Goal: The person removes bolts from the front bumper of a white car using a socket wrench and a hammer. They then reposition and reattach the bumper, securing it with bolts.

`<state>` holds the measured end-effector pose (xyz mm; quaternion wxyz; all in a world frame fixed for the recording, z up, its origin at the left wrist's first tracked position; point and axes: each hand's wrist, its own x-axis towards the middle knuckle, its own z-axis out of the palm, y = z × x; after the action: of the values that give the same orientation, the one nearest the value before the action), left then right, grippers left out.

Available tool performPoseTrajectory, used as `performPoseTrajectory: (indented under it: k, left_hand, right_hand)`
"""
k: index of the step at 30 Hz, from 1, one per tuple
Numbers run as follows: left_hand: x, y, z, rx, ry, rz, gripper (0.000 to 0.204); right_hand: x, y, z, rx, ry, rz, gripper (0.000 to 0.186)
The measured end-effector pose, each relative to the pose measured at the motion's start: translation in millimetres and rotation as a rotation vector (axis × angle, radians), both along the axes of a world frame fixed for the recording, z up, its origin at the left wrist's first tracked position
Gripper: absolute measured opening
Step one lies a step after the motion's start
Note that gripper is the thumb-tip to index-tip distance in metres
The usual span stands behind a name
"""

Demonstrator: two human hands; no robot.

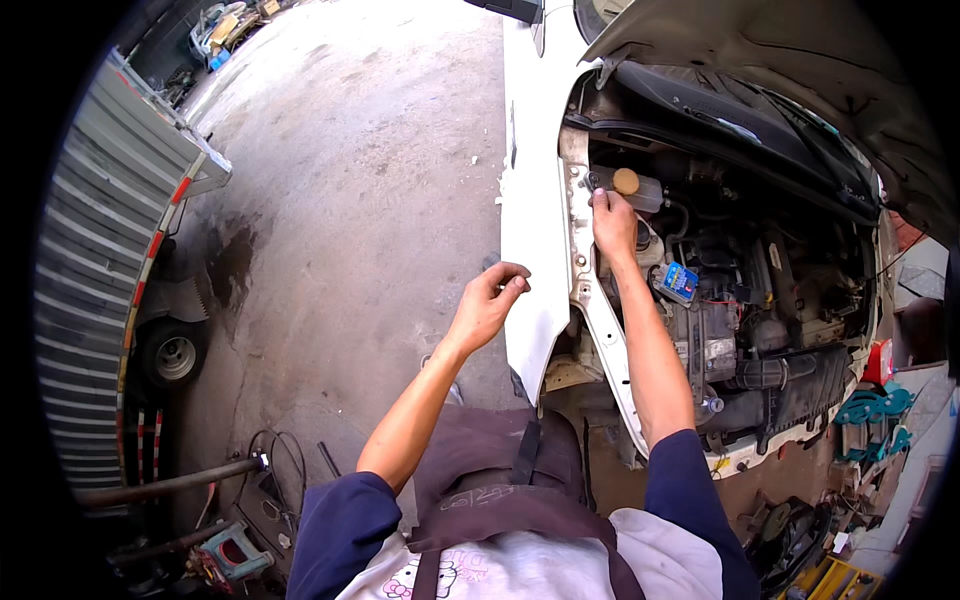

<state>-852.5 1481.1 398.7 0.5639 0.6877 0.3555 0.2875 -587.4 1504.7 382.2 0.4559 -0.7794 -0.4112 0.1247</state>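
My right hand [613, 226] is closed around a ratchet wrench [592, 182], whose dark metal head shows past my fingers. That head sits at the row of bolts on the inner fender rail [580, 225] of a white vehicle. Most of the wrench's handle is hidden in my grip. My left hand [490, 298] is by the outer side of the white fender [540, 240], with its fingers curled and the thumb against them. Whatever it may pinch is too small to make out. Just right of the wrench is a fluid reservoir with a tan cap [626, 181].
The raised hood [780, 40] overhangs the engine bay [760, 290]. A blue box-shaped part [678, 283] sits near my right forearm. On the left stands a truck with a ribbed grey side [110, 260]. Tools and teal parts [875, 405] lie at the right.
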Motion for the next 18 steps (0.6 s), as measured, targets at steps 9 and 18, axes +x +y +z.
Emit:
performPoseTrajectory:
  k: [9, 18]
  left_hand:
    - [140, 202, -21, 0.261, -0.161, -0.087, 0.021]
    - [184, 209, -31, 0.771, -0.173, -0.105, 0.011]
  right_hand:
    - [-22, 43, 6, -0.234, -0.168, -0.240, 0.036]
    - [-15, 45, 26, -0.427, -0.351, -0.140, 0.023]
